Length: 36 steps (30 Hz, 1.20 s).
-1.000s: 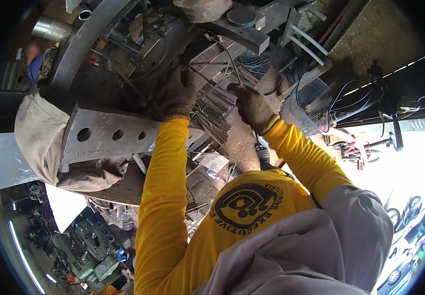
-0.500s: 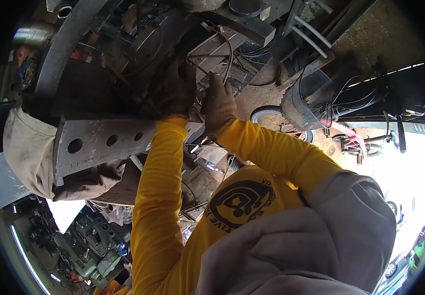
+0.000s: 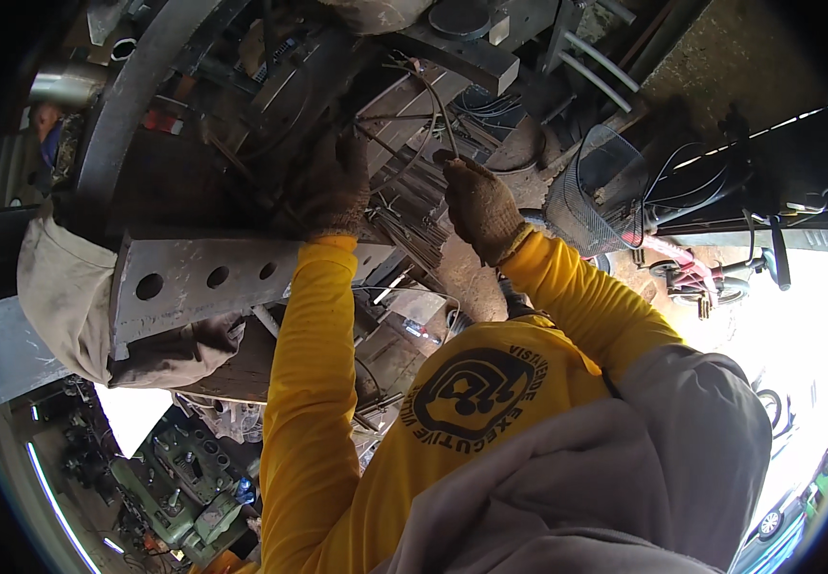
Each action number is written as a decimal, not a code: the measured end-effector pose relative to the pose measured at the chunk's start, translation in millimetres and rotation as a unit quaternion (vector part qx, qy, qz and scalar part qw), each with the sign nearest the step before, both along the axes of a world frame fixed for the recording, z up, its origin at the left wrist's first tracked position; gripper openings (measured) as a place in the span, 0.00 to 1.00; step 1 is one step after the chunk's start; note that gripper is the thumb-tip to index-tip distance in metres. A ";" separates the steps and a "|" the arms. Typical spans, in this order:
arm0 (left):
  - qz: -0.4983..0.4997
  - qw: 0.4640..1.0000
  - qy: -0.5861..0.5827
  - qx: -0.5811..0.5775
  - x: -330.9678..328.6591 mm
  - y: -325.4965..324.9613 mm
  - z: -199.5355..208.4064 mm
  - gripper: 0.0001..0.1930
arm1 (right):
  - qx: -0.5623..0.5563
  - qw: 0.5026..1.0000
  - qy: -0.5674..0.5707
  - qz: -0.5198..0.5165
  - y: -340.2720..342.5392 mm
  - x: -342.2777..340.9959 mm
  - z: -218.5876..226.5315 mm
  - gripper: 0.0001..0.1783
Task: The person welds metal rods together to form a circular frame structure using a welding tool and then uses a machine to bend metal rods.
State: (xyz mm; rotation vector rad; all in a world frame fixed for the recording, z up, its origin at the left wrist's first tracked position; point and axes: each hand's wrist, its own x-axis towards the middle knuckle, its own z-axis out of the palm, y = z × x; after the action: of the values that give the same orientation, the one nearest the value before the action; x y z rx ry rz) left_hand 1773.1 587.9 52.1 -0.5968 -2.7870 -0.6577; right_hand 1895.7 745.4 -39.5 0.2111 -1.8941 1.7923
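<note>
My right hand (image 3: 483, 206), in a brown knit work glove, is closed around the lower end of a thin curved rod or cable (image 3: 438, 107). This strand bends up and leftward toward the machine frame; I cannot tell whether it is stiff. To the left, my gloved left hand (image 3: 335, 196) reaches into deep shadow beyond a grey steel beam with round holes (image 3: 242, 271). Its fingers are too dark to read. A thin straight rod (image 3: 378, 142) slants down to the right beside its fingertips.
Many thin rods (image 3: 416, 225) lie heaped below my hands. A black mesh basket (image 3: 591, 182) and a red bicycle frame (image 3: 687, 265) stand at the right. Grey-brown cloth (image 3: 62, 292) drapes over the beam's left end. A green machine (image 3: 170, 488) stands at the lower left.
My right hand has moved right and slightly down, away from my left hand, with the curved strand's end in its grip. My left hand has stayed nearly in place.
</note>
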 end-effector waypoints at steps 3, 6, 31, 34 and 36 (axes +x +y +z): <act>-0.001 1.000 0.012 -0.025 -0.8 -2.0 1.8 0.26 | -0.178 0.974 -0.139 0.037 -7.5 2.1 3.6 0.14; 0.023 0.999 -0.012 -0.031 6.5 2.1 5.3 0.26 | -0.431 0.861 -0.270 -0.028 -33.6 5.5 52.3 0.15; 0.008 1.000 -0.002 -0.018 -0.2 1.0 -1.6 0.26 | -0.024 0.967 -0.246 -0.055 -22.6 -1.5 5.2 0.15; 0.014 0.999 0.015 -0.050 3.4 0.4 2.6 0.25 | -0.334 0.870 -0.354 -0.076 -49.3 -10.1 49.0 0.18; 0.021 0.997 -0.015 -0.070 5.2 5.1 7.9 0.25 | -0.376 0.840 -0.371 -0.125 -70.2 -25.4 66.8 0.21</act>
State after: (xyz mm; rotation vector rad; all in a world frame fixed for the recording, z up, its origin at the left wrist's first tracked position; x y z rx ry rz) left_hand 1778.3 593.0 60.0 -0.5574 -2.8828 -0.4693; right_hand 1870.3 675.2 27.2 -1.0973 -1.3365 2.4513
